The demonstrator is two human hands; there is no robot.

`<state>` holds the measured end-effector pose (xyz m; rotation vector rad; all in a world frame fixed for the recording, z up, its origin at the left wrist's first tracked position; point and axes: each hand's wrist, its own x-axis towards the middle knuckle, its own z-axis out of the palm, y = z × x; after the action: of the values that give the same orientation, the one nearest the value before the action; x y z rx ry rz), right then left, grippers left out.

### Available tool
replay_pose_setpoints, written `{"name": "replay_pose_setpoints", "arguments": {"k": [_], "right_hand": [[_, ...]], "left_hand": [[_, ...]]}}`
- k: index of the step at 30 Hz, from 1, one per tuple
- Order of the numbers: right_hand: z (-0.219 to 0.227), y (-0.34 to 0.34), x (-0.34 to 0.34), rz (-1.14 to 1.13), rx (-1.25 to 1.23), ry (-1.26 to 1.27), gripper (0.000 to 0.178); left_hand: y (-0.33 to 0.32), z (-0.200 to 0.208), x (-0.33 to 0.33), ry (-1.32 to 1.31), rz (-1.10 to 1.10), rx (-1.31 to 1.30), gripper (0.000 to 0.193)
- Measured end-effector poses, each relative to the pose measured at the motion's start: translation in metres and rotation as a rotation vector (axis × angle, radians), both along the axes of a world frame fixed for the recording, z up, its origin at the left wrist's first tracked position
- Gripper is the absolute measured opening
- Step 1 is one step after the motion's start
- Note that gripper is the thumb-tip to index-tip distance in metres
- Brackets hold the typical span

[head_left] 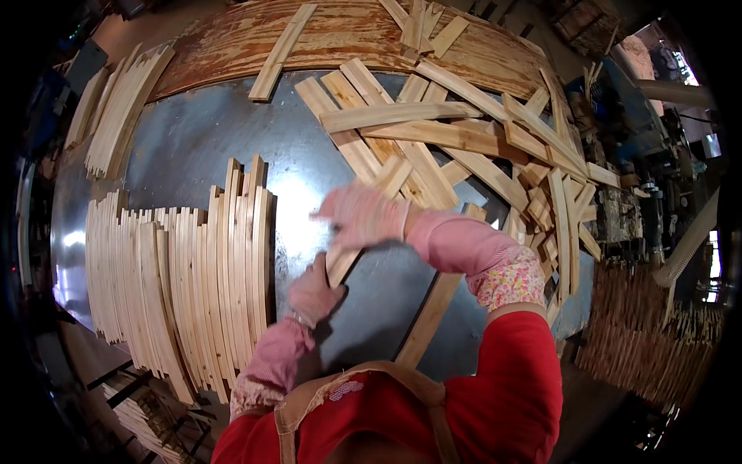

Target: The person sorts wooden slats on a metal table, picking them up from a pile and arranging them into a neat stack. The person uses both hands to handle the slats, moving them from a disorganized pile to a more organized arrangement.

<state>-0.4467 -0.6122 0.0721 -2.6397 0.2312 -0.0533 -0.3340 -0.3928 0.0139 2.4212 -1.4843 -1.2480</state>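
A short pale wooden board (340, 267) lies slantwise in front of me over the metal tabletop (309, 170). My left hand (315, 294), in a pinkish glove, grips its near end. Across the middle of the board passes my right hand (362, 216), gloved too and smeared by motion. Its fingers point left, and whether they touch the wood I cannot make out. Just left of my left hand, many wooden strips (178, 286) stand side by side in a close row. Beyond and right of my right hand spreads a loose heap of boards (464, 139).
A longer board (433, 317) lies right of my hands, running toward my body. At the far side is a worn plywood sheet (232, 42) with a board (282, 54) across its edge. Another strip stack (127, 116) sits far left. Bundled sticks (641, 332) stand beyond the table's right edge.
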Motion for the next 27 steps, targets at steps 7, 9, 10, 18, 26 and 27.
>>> {"name": "replay_pose_setpoints", "arguments": {"k": [7,9,10,18,26,27], "right_hand": [[-0.022,-0.232,-0.037,-1.023,0.097,0.106,0.063],[-0.075,-0.238,-0.074,-0.979,-0.163,0.201,0.056],[-0.095,-0.235,-0.086,-0.940,-0.294,0.254,0.054],[-0.037,-0.040,-0.182,-0.610,-0.274,0.460,0.050],[-0.050,0.051,-0.173,-0.914,-0.083,0.337,0.082],[-0.055,0.054,-0.147,-0.862,-0.157,0.269,0.086]], "left_hand": [[0.151,-0.046,0.008,0.120,0.584,-0.208,0.094],[0.162,-0.048,0.021,0.306,0.759,-0.311,0.080],[0.158,-0.036,0.025,0.378,0.808,-0.332,0.073],[0.146,-0.022,0.023,0.216,0.779,-0.481,0.030],[0.177,-0.035,0.043,-0.666,0.155,-0.364,0.086],[0.174,-0.033,0.045,-0.667,0.143,-0.343,0.086]]}}
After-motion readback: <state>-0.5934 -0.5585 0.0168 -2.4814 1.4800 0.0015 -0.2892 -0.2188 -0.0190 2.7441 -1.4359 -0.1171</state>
